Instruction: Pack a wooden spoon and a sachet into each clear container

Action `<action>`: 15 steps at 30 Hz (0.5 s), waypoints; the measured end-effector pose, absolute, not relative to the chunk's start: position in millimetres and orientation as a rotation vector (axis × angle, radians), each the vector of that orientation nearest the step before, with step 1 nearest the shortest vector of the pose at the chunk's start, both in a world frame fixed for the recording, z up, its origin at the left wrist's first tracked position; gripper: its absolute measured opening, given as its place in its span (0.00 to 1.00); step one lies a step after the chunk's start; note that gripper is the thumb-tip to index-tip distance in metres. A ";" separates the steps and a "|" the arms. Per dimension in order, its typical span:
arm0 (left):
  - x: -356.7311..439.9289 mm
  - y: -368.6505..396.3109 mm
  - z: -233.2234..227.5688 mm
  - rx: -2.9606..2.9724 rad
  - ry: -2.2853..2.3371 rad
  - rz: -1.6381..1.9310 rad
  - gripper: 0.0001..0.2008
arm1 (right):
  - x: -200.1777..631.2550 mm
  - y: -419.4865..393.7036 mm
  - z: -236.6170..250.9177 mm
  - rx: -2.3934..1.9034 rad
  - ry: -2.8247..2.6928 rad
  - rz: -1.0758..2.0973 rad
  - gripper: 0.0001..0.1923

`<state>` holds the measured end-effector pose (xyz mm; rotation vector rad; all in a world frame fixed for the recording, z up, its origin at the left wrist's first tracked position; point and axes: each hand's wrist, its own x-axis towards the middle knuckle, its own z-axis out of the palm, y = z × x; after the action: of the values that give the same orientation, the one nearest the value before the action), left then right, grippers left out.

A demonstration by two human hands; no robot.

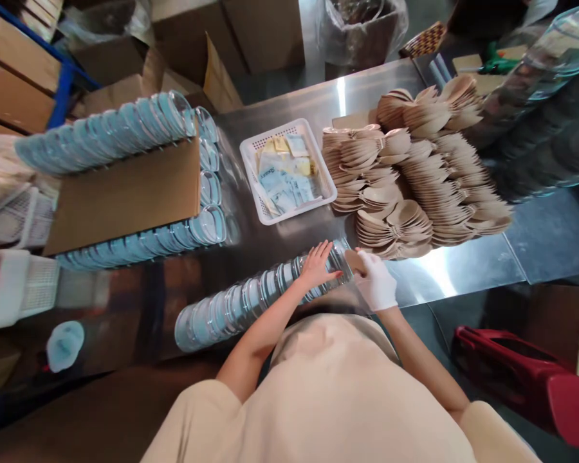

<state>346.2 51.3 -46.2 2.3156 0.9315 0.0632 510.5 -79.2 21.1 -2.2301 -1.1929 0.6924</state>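
Across the room ran a shiny steel worktop, strips of light glaring off it; cardboard boxes crowded beyond its far edge, with one plastic-lined bin beside them, and one red chair stood at the near right!

On the left, one cardboard sheet lay over ranked clear cups, hiding the middle ones; at least four cup ends poked out past its right edge; one white basket of sachets sat mid-worktop, and to its right the tan spoons massed in bundles, too many to count; tall clear containers loomed beyond!

And here, at the near edge, lay one long row of clear lidded tubs, slanting up to the hands; the left hand rested on it, bare, its grip spread with fingers apart; the gloved right hand had its grip clamped on one tan piece at the row's right end, apparently a spoon, though the fingers partly covered it.
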 end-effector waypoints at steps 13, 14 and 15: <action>346.8 47.7 -52.0 2.299 0.935 0.027 0.51 | 512.7 -55.9 -81.3 -2.157 -1.184 0.438 0.30; 346.4 46.3 -51.6 2.299 0.936 0.014 0.52 | 517.6 -58.4 -85.2 -2.080 -1.106 0.531 0.33; 345.9 46.5 -50.7 2.299 0.927 0.000 0.52 | 522.4 -62.6 -87.8 -1.992 -1.044 0.638 0.36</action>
<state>345.9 46.5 -50.7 2.2989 0.9271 0.0001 522.4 -62.6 -87.8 -1.9920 -1.0439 0.6383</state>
